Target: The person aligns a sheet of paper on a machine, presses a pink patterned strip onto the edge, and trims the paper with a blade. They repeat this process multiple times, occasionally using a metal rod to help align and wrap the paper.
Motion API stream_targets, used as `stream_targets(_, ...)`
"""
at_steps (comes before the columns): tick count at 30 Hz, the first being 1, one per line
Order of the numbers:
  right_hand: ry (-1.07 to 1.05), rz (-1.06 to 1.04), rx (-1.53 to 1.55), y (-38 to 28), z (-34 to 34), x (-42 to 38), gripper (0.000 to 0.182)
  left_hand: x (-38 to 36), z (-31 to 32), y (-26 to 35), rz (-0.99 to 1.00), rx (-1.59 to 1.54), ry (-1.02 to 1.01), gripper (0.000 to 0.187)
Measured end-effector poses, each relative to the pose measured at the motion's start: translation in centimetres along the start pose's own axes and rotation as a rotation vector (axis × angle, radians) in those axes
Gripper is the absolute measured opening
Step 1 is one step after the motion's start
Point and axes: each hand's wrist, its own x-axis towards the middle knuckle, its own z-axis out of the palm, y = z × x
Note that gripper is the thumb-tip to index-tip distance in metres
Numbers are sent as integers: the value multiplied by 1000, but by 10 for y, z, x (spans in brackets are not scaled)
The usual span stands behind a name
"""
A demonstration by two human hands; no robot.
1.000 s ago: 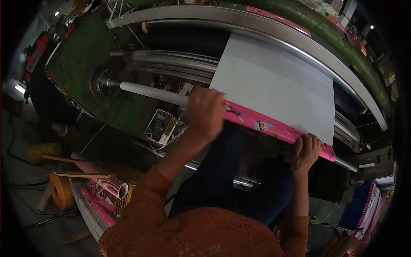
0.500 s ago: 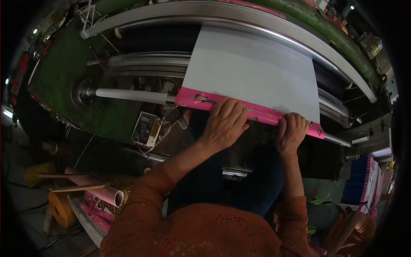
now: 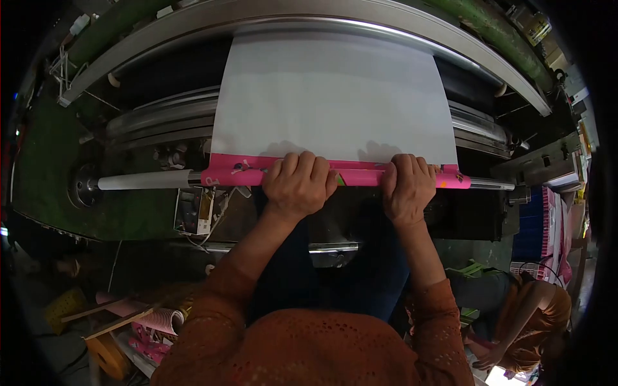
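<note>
A roll of pink printed paper (image 3: 360, 178) lies crosswise in front of me on a metal shaft (image 3: 492, 184). Its white underside runs up as a wide sheet (image 3: 335, 90) and passes beneath a metal bar. My left hand (image 3: 298, 185) is closed over the roll left of its middle, knuckles up. Farther right, my right hand (image 3: 410, 188) curls over the same roll in a similar grip. Both thumbs point inward, and the fingertips on the far side are hidden. A white tube (image 3: 145, 180) sits on the shaft to the left.
Metal rollers (image 3: 167, 116) lie behind the shaft. Below it on the left hangs an open box (image 3: 205, 212) with wires. An orange tape roll (image 3: 106, 357) and a ridged pink tube (image 3: 164, 320) are at lower left. Another person (image 3: 544, 305) bends over at lower right.
The view has turned, so the roll looks more level and farther left. Both hands remain on the roll, slightly wider apart. The other person's arm and hand now show more.
</note>
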Motion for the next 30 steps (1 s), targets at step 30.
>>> stream_targets(30,45,-1,42,-18,6,11,18,27,5,51,-184,-84,-183,17)
